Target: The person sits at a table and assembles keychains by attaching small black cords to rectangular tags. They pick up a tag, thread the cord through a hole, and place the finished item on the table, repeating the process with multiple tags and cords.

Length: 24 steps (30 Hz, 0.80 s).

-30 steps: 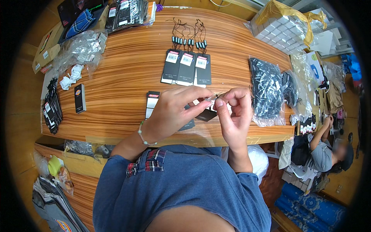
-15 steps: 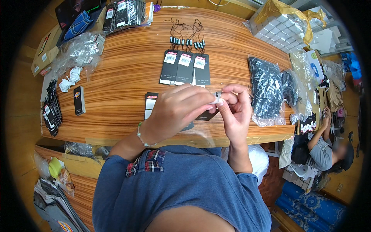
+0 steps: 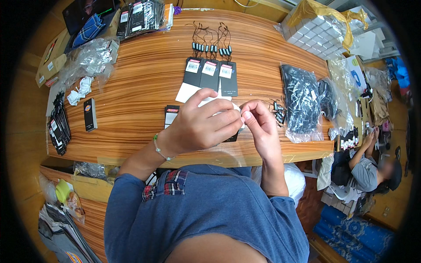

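Above the near part of the table, my left hand [image 3: 199,125] is closed, its fingers curled over a white card [image 3: 187,92] that sticks out beyond the knuckles. My right hand [image 3: 263,129] meets its fingertips, thumb and forefinger pinched together; what they hold is too small and hidden to name. Just beyond lie three dark hang tags [image 3: 209,73] with white labels, their black strings [image 3: 212,33] stretched away. Another dark tag [image 3: 172,115] lies partly under my left hand, and a dark piece [image 3: 232,136] shows below the fingers.
Right of my hands lie a small heap of black strings [image 3: 278,111] and a clear bag of black items [image 3: 301,101]. A stack of small white boxes [image 3: 311,35] stands at the far right. Leftward are a single tag [image 3: 90,115] and a tag bundle [image 3: 59,125]. A person [image 3: 368,171] sits far right.
My left hand has turned, and the white card now shows beyond it. My right hand has dropped slightly and its fingers have curled in, uncovering the heap of strings.
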Each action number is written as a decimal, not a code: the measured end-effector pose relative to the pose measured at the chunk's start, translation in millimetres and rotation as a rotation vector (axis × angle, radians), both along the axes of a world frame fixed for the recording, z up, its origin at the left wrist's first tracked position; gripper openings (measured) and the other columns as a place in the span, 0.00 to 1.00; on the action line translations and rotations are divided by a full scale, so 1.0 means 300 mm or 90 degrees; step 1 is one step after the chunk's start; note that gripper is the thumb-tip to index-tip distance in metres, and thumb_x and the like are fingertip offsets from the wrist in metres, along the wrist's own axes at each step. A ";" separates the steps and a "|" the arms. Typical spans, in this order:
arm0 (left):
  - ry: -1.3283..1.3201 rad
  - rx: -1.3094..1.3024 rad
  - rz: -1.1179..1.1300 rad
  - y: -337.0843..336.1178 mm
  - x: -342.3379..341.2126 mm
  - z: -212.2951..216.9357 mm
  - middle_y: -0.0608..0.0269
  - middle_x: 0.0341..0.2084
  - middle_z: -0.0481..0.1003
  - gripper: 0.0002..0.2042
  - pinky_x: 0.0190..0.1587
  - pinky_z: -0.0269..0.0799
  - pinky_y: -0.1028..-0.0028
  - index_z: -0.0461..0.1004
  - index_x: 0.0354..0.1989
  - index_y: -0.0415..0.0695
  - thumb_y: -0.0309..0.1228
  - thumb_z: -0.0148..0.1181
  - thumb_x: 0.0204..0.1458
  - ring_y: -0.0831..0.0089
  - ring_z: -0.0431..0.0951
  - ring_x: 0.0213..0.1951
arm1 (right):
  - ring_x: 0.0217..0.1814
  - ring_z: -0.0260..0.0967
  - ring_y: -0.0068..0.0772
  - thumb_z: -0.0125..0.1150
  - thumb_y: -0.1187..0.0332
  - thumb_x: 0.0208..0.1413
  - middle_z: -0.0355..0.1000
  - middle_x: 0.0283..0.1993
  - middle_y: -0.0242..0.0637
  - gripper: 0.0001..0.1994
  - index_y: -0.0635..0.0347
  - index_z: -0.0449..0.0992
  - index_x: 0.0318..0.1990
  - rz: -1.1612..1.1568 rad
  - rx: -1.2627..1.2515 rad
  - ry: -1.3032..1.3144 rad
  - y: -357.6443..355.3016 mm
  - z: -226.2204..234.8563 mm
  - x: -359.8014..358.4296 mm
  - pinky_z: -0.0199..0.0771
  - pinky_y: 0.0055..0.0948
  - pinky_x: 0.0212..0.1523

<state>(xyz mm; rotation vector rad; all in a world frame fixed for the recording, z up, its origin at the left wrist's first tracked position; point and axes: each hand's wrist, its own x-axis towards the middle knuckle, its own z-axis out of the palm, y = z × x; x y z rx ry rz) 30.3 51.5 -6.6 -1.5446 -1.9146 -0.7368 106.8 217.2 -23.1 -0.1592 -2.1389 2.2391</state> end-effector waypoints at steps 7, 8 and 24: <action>-0.054 0.046 -0.009 0.017 -0.004 -0.010 0.73 0.26 0.72 0.08 0.36 0.66 0.72 0.76 0.30 0.49 0.30 0.57 0.37 0.77 0.72 0.31 | 0.40 0.57 0.26 0.49 0.75 0.54 0.60 0.37 0.36 0.04 0.65 0.65 0.30 -0.129 0.139 0.208 -0.025 -0.006 -0.012 0.58 0.22 0.44; -0.059 0.052 -0.008 0.018 -0.005 -0.008 0.73 0.26 0.72 0.09 0.36 0.66 0.72 0.77 0.30 0.49 0.30 0.56 0.37 0.77 0.72 0.31 | 0.40 0.57 0.26 0.49 0.75 0.54 0.60 0.37 0.36 0.03 0.64 0.65 0.30 -0.138 0.131 0.211 -0.028 -0.005 -0.014 0.58 0.22 0.43; -0.095 -0.019 -0.042 -0.017 -0.060 -0.013 0.65 0.28 0.75 0.08 0.34 0.70 0.73 0.73 0.29 0.43 0.25 0.58 0.37 0.70 0.75 0.33 | 0.29 0.62 0.25 0.45 0.67 0.59 0.64 0.32 0.39 0.06 0.60 0.61 0.35 -0.121 -0.250 0.220 0.136 0.022 -0.028 0.65 0.22 0.33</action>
